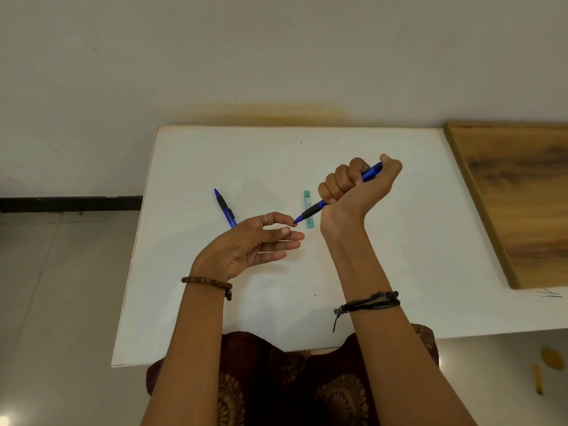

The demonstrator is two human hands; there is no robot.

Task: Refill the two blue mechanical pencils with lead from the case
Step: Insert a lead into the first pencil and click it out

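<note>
I see the R hand [358, 186] up over the table [190, 302], fingers clenched in a fist round one blue pencil [338, 193]. The thumb sits at the pencil's top end, by the clip. The pencil slants down to the left; the black grip section and blue tip stick out below the fist. The tip points at the L hand [252, 244].

The L hand is palm up, just above the table, fingers released and loosely curved, grasping nothing I can make out. Its index fingertip [290, 221] is right at the pencil tip; touching or a hair apart, can't tell. Any lead at the tip is too small to see. There's a ring [265, 218] on the index finger.

The 2nd pencil [225, 208] lies flat on the table, left of centre, tip pointing away from me, its near end hidden behind the L hand. Nobody touches it.

The case [308, 207], a slim green strip, lies flat on the table btwn the two hands, just behind the held pencil, which crosses over it in view. Open or closed, can't tell.

There's a bead bracelet [209, 282] on the L wrist and black cords [368, 302] on the R wrist. A wood board [522, 204] lies at the table's R edge, well apart from the pencils.
</note>
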